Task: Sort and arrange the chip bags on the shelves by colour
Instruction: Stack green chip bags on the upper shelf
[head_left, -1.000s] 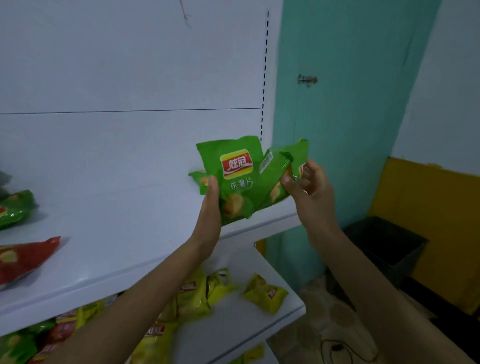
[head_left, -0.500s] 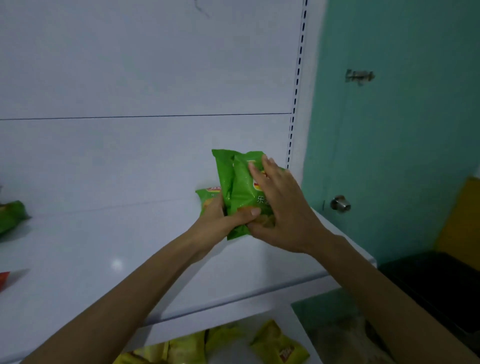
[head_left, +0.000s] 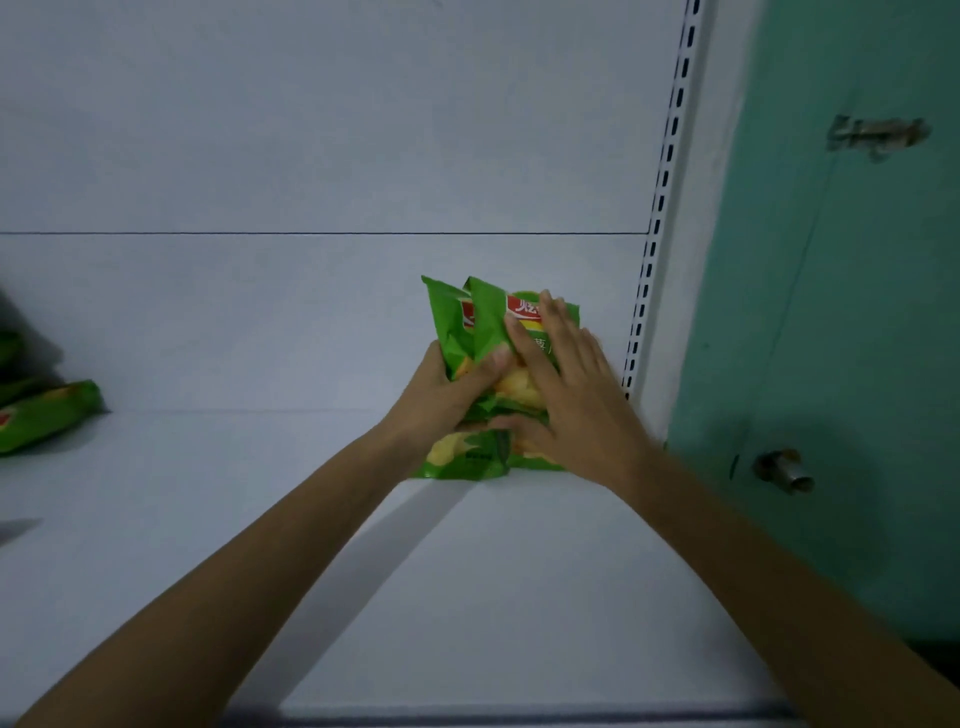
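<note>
Several green chip bags (head_left: 480, 332) stand bunched together at the back right of the white shelf (head_left: 467, 597), leaning toward the rear panel. One more green bag (head_left: 462, 460) lies flat in front of them. My left hand (head_left: 441, 400) grips the bunch from the left, thumb curled over its front. My right hand (head_left: 569, 395) lies with straight fingers pressed flat against the front bag, its thumb touching the flat bag.
Another green chip bag (head_left: 44, 415) lies at the shelf's left edge, with more behind it. A slotted upright (head_left: 660, 208) ends the shelf on the right. Beyond it is a teal door (head_left: 841, 312) with a knob (head_left: 784, 470) and a latch (head_left: 878, 135).
Both hands carried the green bags from the air near the shelf's front to its back right corner and set them down upright. My right hand went from holding a bag to pressing flat.
</note>
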